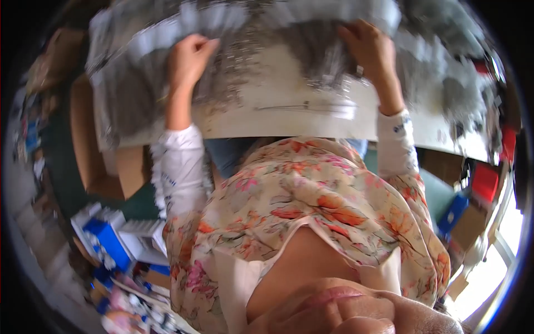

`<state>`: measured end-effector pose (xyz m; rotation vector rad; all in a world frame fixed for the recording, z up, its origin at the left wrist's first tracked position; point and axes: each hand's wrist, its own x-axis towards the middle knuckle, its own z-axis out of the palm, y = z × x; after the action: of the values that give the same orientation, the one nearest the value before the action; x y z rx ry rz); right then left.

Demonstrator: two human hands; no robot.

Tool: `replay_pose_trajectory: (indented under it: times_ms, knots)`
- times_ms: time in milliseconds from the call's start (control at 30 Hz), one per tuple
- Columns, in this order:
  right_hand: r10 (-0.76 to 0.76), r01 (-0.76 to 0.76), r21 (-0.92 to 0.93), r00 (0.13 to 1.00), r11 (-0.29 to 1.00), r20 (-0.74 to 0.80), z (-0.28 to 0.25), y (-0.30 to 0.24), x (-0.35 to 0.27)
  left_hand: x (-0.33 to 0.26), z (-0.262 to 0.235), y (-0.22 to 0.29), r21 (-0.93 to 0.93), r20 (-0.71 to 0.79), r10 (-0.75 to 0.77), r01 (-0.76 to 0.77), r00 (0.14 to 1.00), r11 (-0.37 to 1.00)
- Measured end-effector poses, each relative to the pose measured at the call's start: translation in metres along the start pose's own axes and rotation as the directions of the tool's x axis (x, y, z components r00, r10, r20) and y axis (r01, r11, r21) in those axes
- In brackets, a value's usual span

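Observation:
My left hand (190,60) is over the left part of the white table (278,61), its fingers curled into a pinch. Whatever it may hold is too blurred to tell. Beside it lie dark grey bundles of thin strands (133,94), partly in clear wrapping. My right hand (374,51), fingers bent down, is at the right edge of another dark grey bundle (322,47); what lies between those fingers is hidden. Small shiny bits (245,67) are scattered between the hands. A thin, wire-like piece (306,106) lies near the table's front edge.
More clear-wrapped grey bundles (445,83) cover the table's right side. An open cardboard box (105,150) stands at the left below the table edge. Blue and white boxes (108,242) are at lower left; a red box (485,182) and a blue one (453,214) are at right.

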<state>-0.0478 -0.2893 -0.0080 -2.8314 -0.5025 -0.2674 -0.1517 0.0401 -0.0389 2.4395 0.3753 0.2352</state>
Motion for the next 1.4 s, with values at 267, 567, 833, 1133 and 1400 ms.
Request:
replay_pose_trajectory:
  times_ms: [267, 567, 833, 1133, 1400]
  knots:
    - [0.122, -0.126, 0.049, 0.99, 0.991, 0.076, -0.011, -0.008, 0.01, -0.017, -0.015, 0.008, -0.463, 0.165, -0.14, 0.202, 0.976, 0.863]
    - [0.299, 0.076, 0.955, 0.94, 0.286, -0.165, -0.013, 0.019, 0.013, -0.023, -0.088, -0.019, -0.218, -0.403, -0.143, 0.057, 0.904, 0.974]
    - [0.521, 0.034, 0.949, 0.829, 0.314, -0.202, -0.076, 0.118, 0.0, -0.024, -0.109, -0.121, 0.481, -0.115, -0.062, 0.11, 0.991, 0.87]
    - [0.521, -0.485, 0.201, 0.826, 0.851, -0.213, -0.048, 0.187, -0.053, -0.022, -0.133, -0.189, -0.316, 0.004, -0.549, 0.522, 0.836, 0.792]
    - [0.451, -0.421, 0.239, 0.888, 0.875, -0.087, -0.046, 0.204, -0.033, -0.031, -0.128, -0.165, -0.288, -0.174, -0.577, 0.519, 0.798, 0.805]
